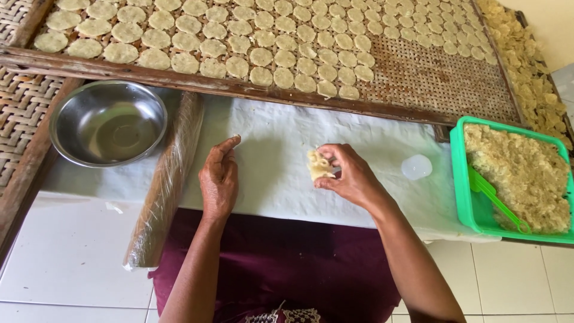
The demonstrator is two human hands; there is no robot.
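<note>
White glossy floor tiles [78, 257] with thin grout lines, below and left of the hands; more tiles at lower right. Pale cream wall [547, 24] at far upper right, past the hands. Woven rattan mat [21, 107] on the far left. Soft even daylight, faint shadows.

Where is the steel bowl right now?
In the head view the steel bowl sits at the left, on the white cloth, just left of the wrapped rolling pin and below the woven tray.
</note>
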